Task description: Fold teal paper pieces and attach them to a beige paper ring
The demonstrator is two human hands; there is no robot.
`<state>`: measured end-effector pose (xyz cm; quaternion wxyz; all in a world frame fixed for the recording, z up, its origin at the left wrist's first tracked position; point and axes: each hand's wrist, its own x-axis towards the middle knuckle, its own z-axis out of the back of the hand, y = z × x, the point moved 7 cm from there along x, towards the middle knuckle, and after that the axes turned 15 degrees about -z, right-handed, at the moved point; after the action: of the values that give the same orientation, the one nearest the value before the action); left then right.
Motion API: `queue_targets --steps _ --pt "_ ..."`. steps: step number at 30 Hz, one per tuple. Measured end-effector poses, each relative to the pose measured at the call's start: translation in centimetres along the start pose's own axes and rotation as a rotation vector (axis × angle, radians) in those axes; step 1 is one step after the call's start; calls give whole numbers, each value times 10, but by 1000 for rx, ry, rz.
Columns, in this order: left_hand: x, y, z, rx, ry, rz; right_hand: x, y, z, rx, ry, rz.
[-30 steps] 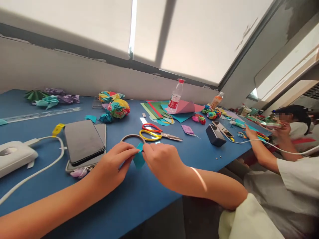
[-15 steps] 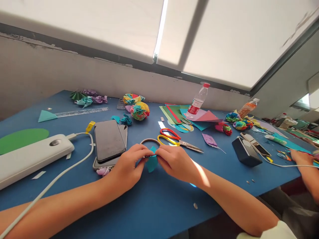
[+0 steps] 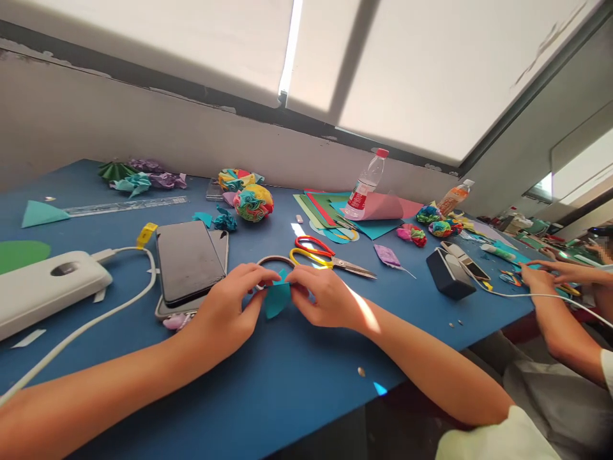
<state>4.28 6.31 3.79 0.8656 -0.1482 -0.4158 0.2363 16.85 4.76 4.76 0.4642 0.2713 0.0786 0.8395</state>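
Observation:
A small teal piece of paper is held between both hands above the blue table. My left hand pinches its left side, fingers closed. On its right side, my right hand grips it with thumb and fingers together. Behind the paper lies a round ring-like object, partly hidden by my fingers. Scissors with red and yellow handles rest just beyond my right hand. Two stacked phones lie left of and beyond my left hand.
A white power bank with a cable is at the left. Crumpled paper balls, coloured sheets and a red-capped bottle stand further back. At the right are a black box and another person's hands.
The whole view has shifted, so things appear further left. The teal paper is turned and shows a folded, pointed shape. More of the other person's arms is visible at the right.

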Motion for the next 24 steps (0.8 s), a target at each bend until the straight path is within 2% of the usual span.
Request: queue_targets --steps 4,8,16,20,24 --pt "-2 -16 3 78 -5 -83 -1 -1 2 28 -97 -100" --pt "-5 -21 -3 44 72 -94 -4 7 -1 64 -106 -67" --pt "-4 -14 -5 -28 67 -71 -4 3 -7 222 55 -143" --pt "-4 -13 -6 24 87 -63 -2 0 -8 266 66 -185" --pt "-3 -13 0 122 34 -79 -1 -6 -9 340 83 -275"
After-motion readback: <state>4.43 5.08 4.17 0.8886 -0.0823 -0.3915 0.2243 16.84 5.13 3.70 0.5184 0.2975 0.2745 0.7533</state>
